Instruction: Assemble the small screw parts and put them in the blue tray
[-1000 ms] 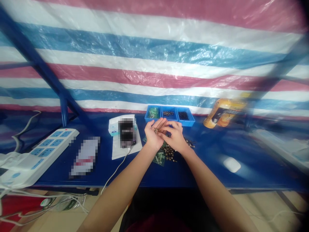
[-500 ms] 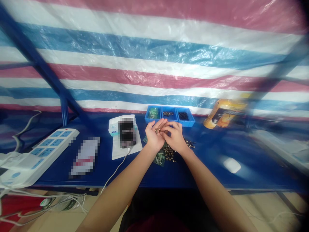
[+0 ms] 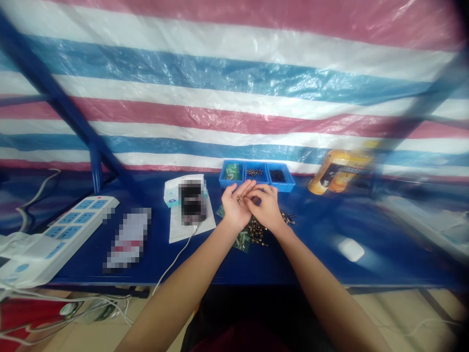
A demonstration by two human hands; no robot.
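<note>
My left hand (image 3: 236, 208) is turned palm up and slightly cupped, with a few small brass-coloured screw-like metal pieces (image 3: 239, 200) resting in it. Over that palm, my right hand (image 3: 266, 206) has thumb and forefinger brought together in a pinch at the left fingers; whatever they hold is too small to make out. Below both hands lies a pile of similar metal pieces (image 3: 258, 232) on the blue table. A clear green-tinted bag (image 3: 242, 241) of pale small parts sits beside the pile, partly hidden by my left wrist.
Behind the hands stands a blue three-compartment tray (image 3: 281, 187) with a green bag, metal pieces and dark small parts. Leftward are a phone (image 3: 193, 203) on white packaging, a blurred packet (image 3: 128, 239) and a power strip (image 3: 69, 230). Rightward are an orange package (image 3: 331, 171) and white case (image 3: 351, 250).
The right fingers have shifted slightly at the left palm, pinching closer together. Otherwise both hands stay in nearly the same place, and the view has moved a little.
</note>
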